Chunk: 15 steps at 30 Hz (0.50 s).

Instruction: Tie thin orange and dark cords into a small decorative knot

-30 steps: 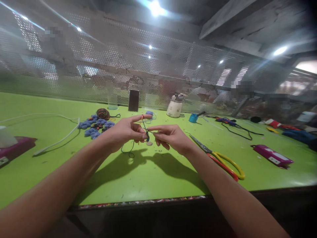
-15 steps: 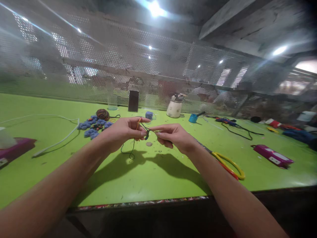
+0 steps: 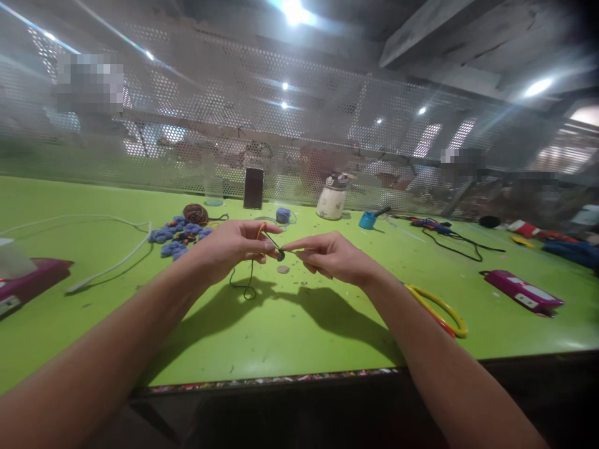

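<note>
Above the near half of the table, my left hand [image 3: 233, 246] pinches a small dark crochet piece [image 3: 281, 255] between thumb and fingers. Yarn [image 3: 251, 274], orange in one stretch and dark green in others, runs over its raised index finger and hangs in a loop to the tabletop. My right hand [image 3: 337, 257] is closed on a thin crochet hook [image 3: 291, 251], mostly hidden by the fingers. The hook's tip meets the dark piece, and the right index finger points along it. A multicoloured yarn ball [image 3: 195, 214] lies beyond my left hand, beside blue crocheted pieces [image 3: 173, 249].
On the green table [image 3: 262, 349] stand a phone [image 3: 253, 188], a white bottle [image 3: 331, 201] and a blue pot [image 3: 367, 219]. Yellow-handled scissors [image 3: 440, 305] lie by my right forearm. Purple power strips [image 3: 521, 291] flank both sides; a white cable [image 3: 112, 271] curves at left.
My right hand and the hook have shifted slightly, and the dark piece has turned between my fingers. The view has moved a little; my left hand keeps its hold.
</note>
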Motion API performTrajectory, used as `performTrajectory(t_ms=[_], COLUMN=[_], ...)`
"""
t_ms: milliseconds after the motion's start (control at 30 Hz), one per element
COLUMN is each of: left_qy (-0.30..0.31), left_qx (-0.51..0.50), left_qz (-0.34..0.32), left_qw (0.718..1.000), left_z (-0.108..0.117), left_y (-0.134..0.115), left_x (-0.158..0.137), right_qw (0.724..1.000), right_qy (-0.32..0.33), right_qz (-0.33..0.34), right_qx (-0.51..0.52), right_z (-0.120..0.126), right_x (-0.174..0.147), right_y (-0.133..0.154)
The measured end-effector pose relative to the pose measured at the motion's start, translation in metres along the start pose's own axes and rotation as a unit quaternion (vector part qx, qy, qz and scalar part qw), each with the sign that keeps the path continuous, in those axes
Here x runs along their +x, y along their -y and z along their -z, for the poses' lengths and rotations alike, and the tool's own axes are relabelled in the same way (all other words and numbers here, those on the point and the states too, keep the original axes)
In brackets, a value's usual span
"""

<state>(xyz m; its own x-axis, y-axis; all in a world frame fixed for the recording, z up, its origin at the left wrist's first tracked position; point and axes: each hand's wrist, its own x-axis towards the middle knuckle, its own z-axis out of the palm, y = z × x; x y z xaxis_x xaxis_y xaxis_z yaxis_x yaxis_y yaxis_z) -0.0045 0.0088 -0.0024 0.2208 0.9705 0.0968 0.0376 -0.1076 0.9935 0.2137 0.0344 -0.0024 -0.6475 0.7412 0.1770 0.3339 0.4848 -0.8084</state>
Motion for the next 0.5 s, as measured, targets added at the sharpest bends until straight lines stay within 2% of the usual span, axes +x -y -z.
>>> performTrajectory(t_ms=[133, 267, 400, 500], left_qy=[-0.024, -0.038, -0.054, -0.071], left_qx=[0.036, 0.023, 0.015, 0.051], left_qz=[-0.021, -0.021, -0.021, -0.041], left_qw=[0.999, 0.999, 0.998, 0.995], left_z=[-0.001, -0.004, -0.009, -0.013], left_y=[0.002, 0.002, 0.002, 0.006], left_x=[0.001, 0.001, 0.000, 0.001], right_qw=[1.000, 0.999, 0.998, 0.995], right_qy=[0.001, -0.007, -0.036, -0.073], right_qz=[-0.002, 0.008, -0.013, -0.032], right_qx=[-0.031, -0.036, -0.051, -0.053], right_z=[-0.002, -0.005, -0.010, -0.018], right_x=[0.002, 0.003, 0.004, 0.006], right_y=[-0.004, -0.007, -0.003, 0.003])
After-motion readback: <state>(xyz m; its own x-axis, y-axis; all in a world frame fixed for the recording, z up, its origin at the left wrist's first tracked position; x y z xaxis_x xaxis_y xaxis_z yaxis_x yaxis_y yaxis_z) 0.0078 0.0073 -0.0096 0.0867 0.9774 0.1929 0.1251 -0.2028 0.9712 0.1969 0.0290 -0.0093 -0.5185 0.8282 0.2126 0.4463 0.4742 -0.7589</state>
